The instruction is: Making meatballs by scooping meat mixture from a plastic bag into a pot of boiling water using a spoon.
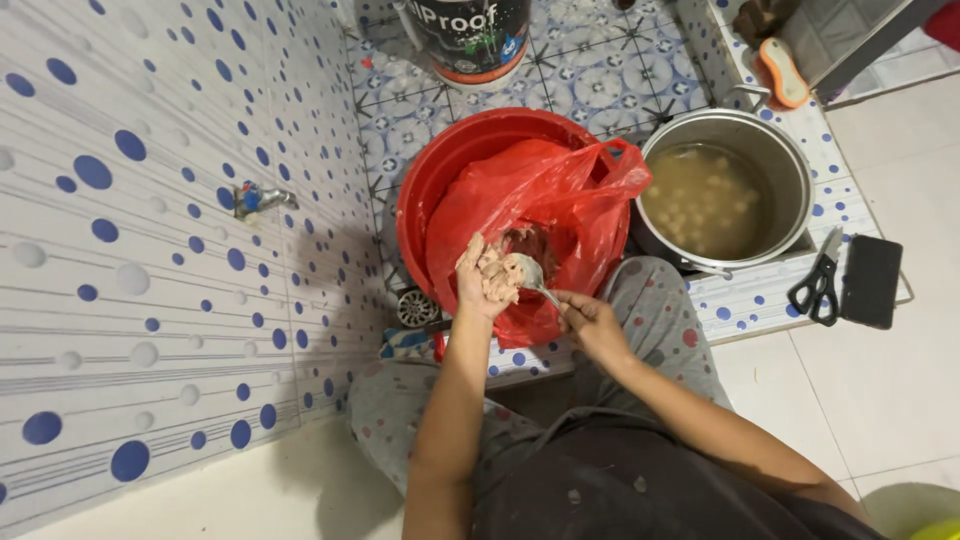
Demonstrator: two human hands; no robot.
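My left hand [480, 280] is closed around a lump of pale pinkish paste [497, 272], squeezing it over a red plastic bag [570, 195]. The bag sits inside a red basin [440, 170] and holds more of the paste. My right hand [590, 320] grips a metal spoon [528, 272], whose bowl touches the paste at the top of my left fist. To the right stands a steel pot [770, 140] of cloudy water with several pale balls floating in it.
Black scissors [818, 285] and a black flat phone-like object [870, 280] lie right of the pot. A large bucket [478, 40] stands behind the basin. A tiled wall with a tap [258, 198] is at left. An orange-and-white brush [782, 70] lies at top right.
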